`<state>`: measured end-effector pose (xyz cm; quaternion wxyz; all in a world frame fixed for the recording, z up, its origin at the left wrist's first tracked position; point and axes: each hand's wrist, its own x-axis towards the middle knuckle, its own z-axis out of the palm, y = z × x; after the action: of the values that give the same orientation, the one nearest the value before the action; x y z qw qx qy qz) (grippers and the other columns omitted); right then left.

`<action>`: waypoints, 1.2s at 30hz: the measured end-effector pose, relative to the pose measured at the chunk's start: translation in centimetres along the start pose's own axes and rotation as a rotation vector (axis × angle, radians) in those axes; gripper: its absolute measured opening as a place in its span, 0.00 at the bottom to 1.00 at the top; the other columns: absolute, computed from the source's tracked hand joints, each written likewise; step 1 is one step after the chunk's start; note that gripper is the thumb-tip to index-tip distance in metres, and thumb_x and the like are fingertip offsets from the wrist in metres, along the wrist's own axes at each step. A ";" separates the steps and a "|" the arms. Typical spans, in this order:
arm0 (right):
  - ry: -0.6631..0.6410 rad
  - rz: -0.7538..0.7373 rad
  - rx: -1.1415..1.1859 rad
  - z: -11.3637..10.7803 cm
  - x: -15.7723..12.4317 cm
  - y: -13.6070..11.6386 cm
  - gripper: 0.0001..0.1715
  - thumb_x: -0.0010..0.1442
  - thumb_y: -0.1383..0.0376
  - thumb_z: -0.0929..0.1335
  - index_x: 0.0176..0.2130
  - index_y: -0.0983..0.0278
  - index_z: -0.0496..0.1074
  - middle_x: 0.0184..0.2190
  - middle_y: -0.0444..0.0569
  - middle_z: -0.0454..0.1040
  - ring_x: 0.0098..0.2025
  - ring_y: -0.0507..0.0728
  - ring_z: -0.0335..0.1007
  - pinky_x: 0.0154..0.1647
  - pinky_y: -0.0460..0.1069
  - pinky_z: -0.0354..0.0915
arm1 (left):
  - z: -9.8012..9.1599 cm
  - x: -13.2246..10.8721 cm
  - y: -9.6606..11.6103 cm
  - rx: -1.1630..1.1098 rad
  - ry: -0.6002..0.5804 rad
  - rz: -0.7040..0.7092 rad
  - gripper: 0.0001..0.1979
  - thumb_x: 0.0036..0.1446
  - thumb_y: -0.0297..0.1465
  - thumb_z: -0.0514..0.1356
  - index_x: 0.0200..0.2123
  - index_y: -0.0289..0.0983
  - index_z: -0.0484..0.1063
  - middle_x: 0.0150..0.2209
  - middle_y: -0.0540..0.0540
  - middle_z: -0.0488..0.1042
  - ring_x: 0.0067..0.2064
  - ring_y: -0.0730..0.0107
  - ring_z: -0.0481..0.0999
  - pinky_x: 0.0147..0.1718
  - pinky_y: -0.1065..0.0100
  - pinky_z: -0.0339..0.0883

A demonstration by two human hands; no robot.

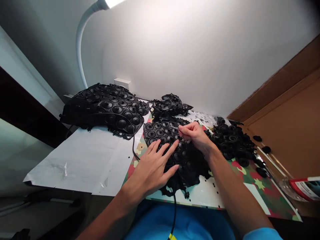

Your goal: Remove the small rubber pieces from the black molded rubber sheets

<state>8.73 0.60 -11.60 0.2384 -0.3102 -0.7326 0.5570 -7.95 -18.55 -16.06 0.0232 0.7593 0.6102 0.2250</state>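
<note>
A black rubber sheet (155,130) moulded with rows of round discs lies in front of me. My left hand (158,163) rests on it, palm down with the fingers spread. Above and to the right, my right hand (191,131) pinches a thin, pale, pointed tool (173,127); its tip touches or hovers over the discs near the far edge. The tool's exact kind is too small to make out. Ragged rubber hangs at the sheet's near edge.
More disc sheets (115,103) are stacked at the left beneath a bent lamp (79,43). Torn black scraps (170,105) lie by the wall. Loose discs (232,140) are heaped at the right, near a cardboard panel (287,110) and a bottle (305,189). A black cable (133,143) crosses the table.
</note>
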 end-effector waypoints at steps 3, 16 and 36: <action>0.035 0.006 -0.189 -0.4 0.7 -0.4 0.37 0.59 0.36 0.75 0.23 0.66 0.76 0.16 0.41 0.60 0.21 0.48 0.48 0.25 0.50 0.44 | -0.1 0.2 0.2 0.032 0.013 0.017 0.39 0.78 0.48 0.55 0.84 0.48 0.46 0.67 0.44 0.75 0.74 0.39 0.66 0.73 0.41 0.58; -0.088 0.115 -0.496 0.9 4.0 0.7 0.41 0.59 0.33 0.73 0.22 0.67 0.77 0.17 0.41 0.61 0.24 0.50 0.49 0.28 0.50 0.47 | -3.0 3.0 -1.4 0.230 0.046 0.079 0.26 0.82 0.44 0.48 0.71 0.37 0.71 0.67 0.39 0.76 0.63 0.50 0.77 0.69 0.46 0.63; 0.091 0.027 -0.242 0.4 5.6 -0.6 0.41 0.56 0.30 0.71 0.25 0.65 0.75 0.19 0.45 0.67 0.23 0.50 0.52 0.26 0.49 0.49 | -1.1 3.2 -5.2 0.121 -0.038 0.101 0.34 0.81 0.51 0.46 0.71 0.34 0.70 0.70 0.35 0.75 0.72 0.47 0.72 0.72 0.45 0.61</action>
<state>4.43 4.29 -11.05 0.2245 -0.3714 -0.7786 0.4533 -12.61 -14.50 -15.66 -0.0228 0.7931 0.5832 0.1741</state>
